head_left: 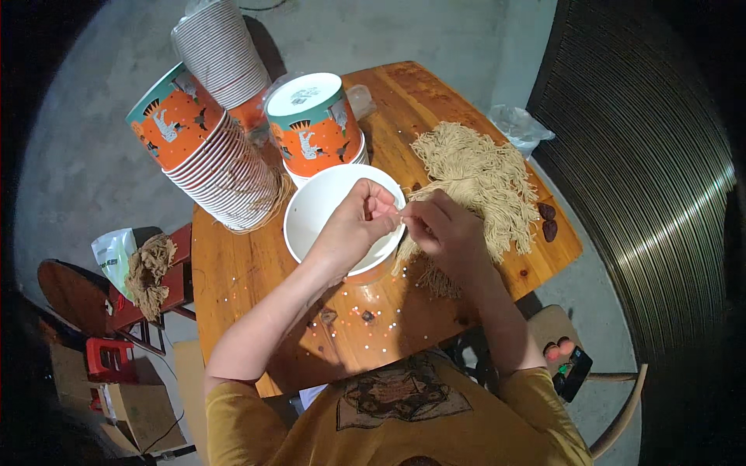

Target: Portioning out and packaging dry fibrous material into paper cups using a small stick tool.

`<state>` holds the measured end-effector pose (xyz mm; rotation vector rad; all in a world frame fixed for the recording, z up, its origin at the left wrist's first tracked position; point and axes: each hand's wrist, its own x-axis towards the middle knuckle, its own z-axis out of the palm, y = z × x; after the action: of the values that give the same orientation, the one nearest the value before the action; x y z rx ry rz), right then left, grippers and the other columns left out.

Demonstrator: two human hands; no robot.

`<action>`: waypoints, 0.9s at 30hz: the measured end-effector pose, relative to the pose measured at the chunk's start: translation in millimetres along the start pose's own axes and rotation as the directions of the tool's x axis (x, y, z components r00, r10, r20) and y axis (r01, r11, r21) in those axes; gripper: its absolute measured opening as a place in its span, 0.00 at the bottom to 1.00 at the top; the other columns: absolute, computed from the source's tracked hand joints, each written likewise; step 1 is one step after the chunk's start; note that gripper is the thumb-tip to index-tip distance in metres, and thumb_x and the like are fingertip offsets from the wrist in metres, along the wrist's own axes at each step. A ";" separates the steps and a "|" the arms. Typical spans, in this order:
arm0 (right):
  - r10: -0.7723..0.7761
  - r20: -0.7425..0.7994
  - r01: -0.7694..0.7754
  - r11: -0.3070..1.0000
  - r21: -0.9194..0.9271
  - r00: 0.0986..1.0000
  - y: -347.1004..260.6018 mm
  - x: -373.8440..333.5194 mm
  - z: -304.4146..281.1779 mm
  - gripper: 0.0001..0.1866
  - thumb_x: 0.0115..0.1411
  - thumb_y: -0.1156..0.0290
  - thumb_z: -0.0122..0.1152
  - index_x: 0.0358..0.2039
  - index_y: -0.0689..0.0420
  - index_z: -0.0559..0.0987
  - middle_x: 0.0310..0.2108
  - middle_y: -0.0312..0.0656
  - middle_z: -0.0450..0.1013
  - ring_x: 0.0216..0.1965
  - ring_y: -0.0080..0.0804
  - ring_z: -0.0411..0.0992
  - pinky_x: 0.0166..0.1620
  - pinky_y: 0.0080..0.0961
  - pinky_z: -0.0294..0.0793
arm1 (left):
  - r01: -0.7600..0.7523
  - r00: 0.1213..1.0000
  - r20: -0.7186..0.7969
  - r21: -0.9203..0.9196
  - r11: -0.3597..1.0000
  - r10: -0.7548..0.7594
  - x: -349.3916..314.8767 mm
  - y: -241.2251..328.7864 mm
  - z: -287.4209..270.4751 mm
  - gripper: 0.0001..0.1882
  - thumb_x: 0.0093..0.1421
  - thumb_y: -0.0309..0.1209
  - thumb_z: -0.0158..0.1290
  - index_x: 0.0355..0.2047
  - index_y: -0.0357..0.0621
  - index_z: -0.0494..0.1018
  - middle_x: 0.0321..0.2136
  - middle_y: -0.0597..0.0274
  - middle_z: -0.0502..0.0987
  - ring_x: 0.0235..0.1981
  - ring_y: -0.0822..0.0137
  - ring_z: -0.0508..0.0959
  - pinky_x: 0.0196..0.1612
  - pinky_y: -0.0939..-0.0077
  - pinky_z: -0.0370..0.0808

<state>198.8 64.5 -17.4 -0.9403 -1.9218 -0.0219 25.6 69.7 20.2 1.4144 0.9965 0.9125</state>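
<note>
Over the right rim of an open white paper bucket [309, 208], my two hands meet with their fingertips pressed together. Thumb and fingers of my left hand [351, 227] are pinched closed. Facing it, my right hand [449, 233] is likewise closed in a pinch. Whatever lies between the fingertips is too small to make out. A heap of beige cotton cords [478, 182] spreads just beyond my right hand, and some strands hang down beneath that wrist near the bucket.
Behind the bucket stands an upside-down orange-and-teal bucket stack [315, 128]. Another nested stack [206, 167] leans at left, with a cord bundle [276, 194] against it. Small white and orange dots litter the wooden table [256, 311]. Two dark dried fruits [549, 221] lie at its right edge.
</note>
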 end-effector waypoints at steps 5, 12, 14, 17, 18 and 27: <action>-0.034 0.004 0.034 0.999 0.012 0.999 -5.0 4.4 1.0 0.08 0.50 0.76 0.60 0.29 0.55 0.70 0.26 0.41 0.67 0.27 0.39 0.72 0.29 0.32 0.74 | -0.069 0.998 0.022 0.115 0.991 0.067 0.6 -7.9 -0.6 0.11 0.58 0.22 0.51 0.39 0.41 0.63 0.31 0.68 0.67 0.33 0.77 0.68 0.40 0.84 0.67; 0.354 0.248 -0.433 0.720 0.542 0.902 5.9 -3.0 5.9 0.06 0.57 0.73 0.57 0.32 0.58 0.70 0.25 0.32 0.67 0.24 0.17 0.64 0.27 0.18 0.65 | -0.065 0.997 0.063 0.282 0.957 0.049 -0.8 -4.3 0.7 0.10 0.60 0.24 0.49 0.41 0.41 0.63 0.30 0.69 0.66 0.33 0.77 0.67 0.39 0.83 0.66; 0.403 0.276 -0.484 0.639 0.598 0.873 12.0 -7.9 10.8 0.06 0.58 0.72 0.57 0.33 0.58 0.70 0.24 0.29 0.66 0.25 0.13 0.61 0.27 0.15 0.63 | -0.057 0.997 0.062 0.345 0.937 0.038 -2.6 -1.1 1.9 0.09 0.61 0.24 0.48 0.41 0.41 0.64 0.31 0.70 0.67 0.34 0.78 0.67 0.40 0.84 0.66; 0.414 0.279 -0.479 0.530 0.700 0.866 15.0 -10.2 15.3 0.05 0.59 0.71 0.56 0.32 0.57 0.72 0.24 0.27 0.65 0.24 0.12 0.60 0.28 0.14 0.62 | -0.082 0.996 0.053 0.487 0.869 0.065 -4.5 -1.2 0.8 0.06 0.61 0.25 0.47 0.38 0.40 0.65 0.28 0.69 0.68 0.31 0.77 0.68 0.37 0.82 0.68; 0.416 0.284 -0.485 0.532 0.694 0.864 14.3 -10.0 15.3 0.05 0.59 0.71 0.56 0.32 0.57 0.72 0.24 0.27 0.65 0.24 0.12 0.60 0.28 0.14 0.62 | -0.119 0.993 0.044 0.534 0.837 0.112 -4.2 -4.9 -0.5 0.05 0.61 0.25 0.47 0.37 0.40 0.66 0.27 0.68 0.68 0.30 0.77 0.68 0.37 0.81 0.68; 0.422 0.299 -0.506 0.565 0.652 0.856 13.2 -10.8 13.5 0.04 0.59 0.72 0.56 0.33 0.58 0.72 0.25 0.27 0.66 0.24 0.12 0.60 0.29 0.13 0.63 | -0.061 0.997 -0.005 0.521 0.851 0.075 -2.5 -3.7 -5.1 0.07 0.57 0.26 0.46 0.34 0.35 0.68 0.28 0.54 0.73 0.32 0.63 0.74 0.38 0.70 0.70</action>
<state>199.4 72.4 -37.5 -0.8652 -1.4882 1.0569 19.7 69.2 16.9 1.9060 1.2833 0.7364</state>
